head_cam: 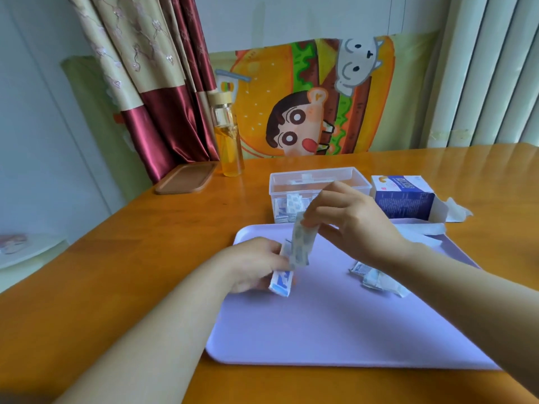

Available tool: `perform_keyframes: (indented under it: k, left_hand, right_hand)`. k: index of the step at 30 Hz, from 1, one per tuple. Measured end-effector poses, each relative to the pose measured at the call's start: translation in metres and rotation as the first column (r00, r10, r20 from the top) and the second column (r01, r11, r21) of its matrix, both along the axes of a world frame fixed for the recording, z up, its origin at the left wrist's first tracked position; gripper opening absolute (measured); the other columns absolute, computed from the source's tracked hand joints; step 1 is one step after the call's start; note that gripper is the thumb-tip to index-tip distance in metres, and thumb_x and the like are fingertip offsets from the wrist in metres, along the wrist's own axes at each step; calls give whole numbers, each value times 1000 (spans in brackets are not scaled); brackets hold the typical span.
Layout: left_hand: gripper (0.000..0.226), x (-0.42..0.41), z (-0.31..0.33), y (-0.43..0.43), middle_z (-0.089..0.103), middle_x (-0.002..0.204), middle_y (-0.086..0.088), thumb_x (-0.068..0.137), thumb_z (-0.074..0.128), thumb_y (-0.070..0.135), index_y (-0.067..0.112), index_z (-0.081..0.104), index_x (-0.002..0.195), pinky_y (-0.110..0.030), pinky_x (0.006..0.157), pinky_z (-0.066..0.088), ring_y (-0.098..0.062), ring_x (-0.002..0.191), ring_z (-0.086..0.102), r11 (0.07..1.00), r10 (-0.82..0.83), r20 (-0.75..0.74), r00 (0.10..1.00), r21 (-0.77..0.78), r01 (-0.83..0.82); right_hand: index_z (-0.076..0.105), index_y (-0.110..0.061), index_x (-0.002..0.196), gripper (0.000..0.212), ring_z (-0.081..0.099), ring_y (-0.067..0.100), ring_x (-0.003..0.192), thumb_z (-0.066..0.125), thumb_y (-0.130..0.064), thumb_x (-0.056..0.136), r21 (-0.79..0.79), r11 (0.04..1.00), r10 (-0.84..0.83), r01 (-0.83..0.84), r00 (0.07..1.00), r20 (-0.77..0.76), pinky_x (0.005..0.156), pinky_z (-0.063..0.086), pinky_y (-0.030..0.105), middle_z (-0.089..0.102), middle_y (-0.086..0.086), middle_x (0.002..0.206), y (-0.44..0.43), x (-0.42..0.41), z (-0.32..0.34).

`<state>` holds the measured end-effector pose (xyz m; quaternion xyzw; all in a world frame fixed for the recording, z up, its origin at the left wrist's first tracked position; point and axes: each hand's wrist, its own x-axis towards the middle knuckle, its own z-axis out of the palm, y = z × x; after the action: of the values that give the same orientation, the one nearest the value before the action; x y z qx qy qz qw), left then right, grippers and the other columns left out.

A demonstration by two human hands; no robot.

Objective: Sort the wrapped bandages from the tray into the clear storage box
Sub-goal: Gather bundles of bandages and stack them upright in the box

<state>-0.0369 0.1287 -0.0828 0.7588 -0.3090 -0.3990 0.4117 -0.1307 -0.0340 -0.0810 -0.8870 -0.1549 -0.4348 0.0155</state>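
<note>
The left hand (256,263) pinches a wrapped bandage (281,284); the right hand (350,217) pinches a bandage strip (302,243). Probably light and floppy: hold the ends.

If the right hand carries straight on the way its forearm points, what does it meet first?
Most likely the clear storage box. The right hand, pinching a wrapped bandage, points away and leftward at the box's near wall. Depth is unclear, so it might pass over the rim instead.

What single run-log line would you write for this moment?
left hand: grips bandages | right hand: pinches strip over tray | box: partly filled | pile: on tray
</note>
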Motion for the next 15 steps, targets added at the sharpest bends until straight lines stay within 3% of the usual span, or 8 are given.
perform_keyframes:
  k: [2, 5, 7, 9, 12, 15]
  left_hand:
    - [17, -2, 4, -7, 69, 70, -2, 95, 48, 6, 14, 62, 99, -33, 70, 54, -16, 70, 68, 956, 65, -437, 897, -231, -181]
    - [27, 0, 3, -19, 71, 79, -7, 99, 41, 23, 18, 59, 118, -31, 64, 56, -21, 75, 69, 915, 37, -663, 748, -279, -293]
    - [39, 4, 1, -25, 70, 82, -6, 98, 37, 44, 20, 62, 117, -24, 59, 54, -20, 75, 69, 930, 31, -690, 723, -245, -274]
    - [42, 10, -2, -29, 71, 80, -4, 95, 38, 51, 21, 65, 106, -23, 59, 51, -18, 75, 68, 935, 32, -650, 759, -248, -252]
    - [22, 18, -5, -33, 71, 83, -5, 93, 51, 31, 19, 64, 106, -24, 59, 51, -18, 75, 67, 930, 55, -576, 816, -269, -253]
    - [17, 26, -12, -35, 69, 82, -4, 96, 49, 15, 15, 63, 107, -22, 54, 50, -14, 68, 65, 946, 118, -460, 880, -218, -240]
  right_hand:
    - [74, -10, 78, 14, 56, 25, 74, 62, -10, 85, -15, 1000, 6, -5, 998, 63, 58, 47, 30, 67, 2, 83, 2, 0, -4]
    - [75, -13, 81, 16, 53, 23, 75, 59, -13, 84, -77, 997, -9, 13, 999, 52, 57, 47, 30, 67, 2, 85, -1, 5, -11]
    - [75, -14, 83, 17, 52, 22, 75, 58, -13, 83, -106, 994, -22, 24, 1000, 18, 58, 47, 30, 66, 2, 84, -7, 9, -12]
    - [75, -15, 82, 18, 54, 23, 73, 57, -15, 84, -118, 992, -37, 35, 999, -19, 59, 48, 31, 65, 2, 83, -12, 10, -14]
    - [76, -16, 82, 17, 57, 26, 70, 59, -15, 84, -93, 993, -78, 71, 994, -74, 58, 49, 31, 65, 1, 80, -17, 9, -17]
    - [76, -19, 78, 15, 57, 26, 66, 68, -8, 73, -93, 986, -152, 142, 982, -110, 56, 45, 27, 64, -1, 74, -26, 10, -17]
